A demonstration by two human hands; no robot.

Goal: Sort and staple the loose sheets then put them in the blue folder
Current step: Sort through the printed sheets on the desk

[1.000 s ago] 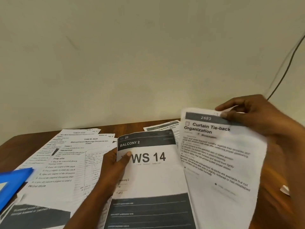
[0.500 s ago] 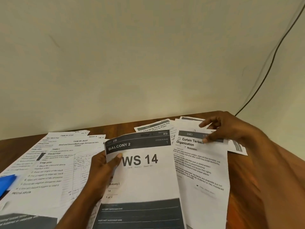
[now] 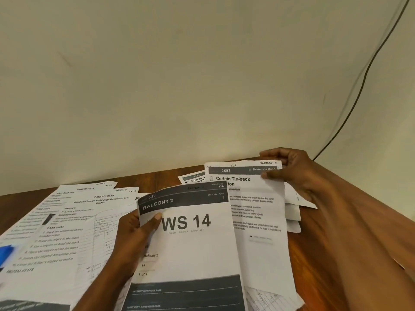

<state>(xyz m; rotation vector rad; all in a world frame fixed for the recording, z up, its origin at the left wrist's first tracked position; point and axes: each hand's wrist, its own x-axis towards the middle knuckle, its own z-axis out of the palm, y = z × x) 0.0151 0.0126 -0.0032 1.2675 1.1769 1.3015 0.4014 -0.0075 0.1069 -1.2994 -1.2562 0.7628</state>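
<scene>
Since a second ago, our right hand (image 3: 289, 173) lowers the pinched Curtain Tie-back sheet (image 3: 258, 212) behind the WS 14 sheet (image 3: 190, 248) our left hand (image 3: 132, 236) grips; stapling and blue folder (image 3: 5, 254) remain.

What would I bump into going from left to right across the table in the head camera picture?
Blue folder → task sheets lying flat → left hand → WS 14 sheet → Curtain Tie-back sheet → right hand.
</scene>
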